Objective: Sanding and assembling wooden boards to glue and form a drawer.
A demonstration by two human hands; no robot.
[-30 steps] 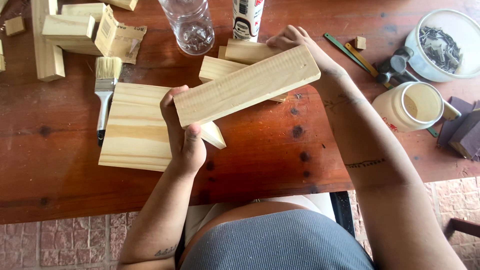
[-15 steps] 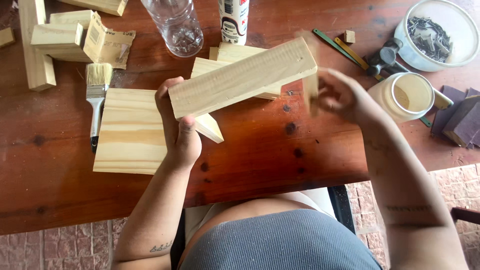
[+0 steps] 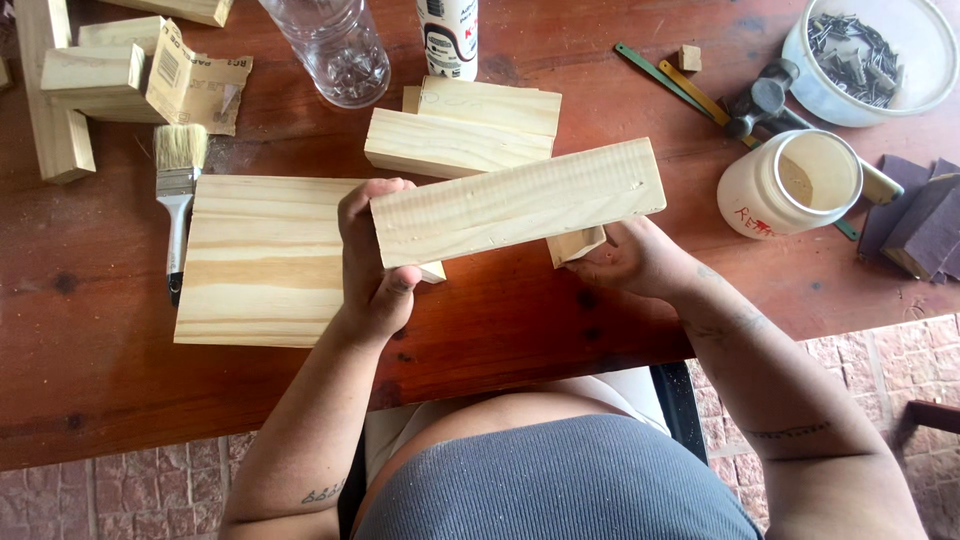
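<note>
two hands, left hand (image 3: 375, 275) and right hand (image 3: 630, 260) gripping wooden plank (image 3: 515, 200) ends, above table edge (image 3: 480, 375)

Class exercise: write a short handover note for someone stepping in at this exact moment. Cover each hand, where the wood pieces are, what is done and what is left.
Left hand: grip closed on the left end of the long pine block, held above the table.
Right hand: under the block's right end, at a small wood piece.
Flat pine board lies at left, paintbrush beside it.
Done: block lifted.
Left: block not set down.
</note>
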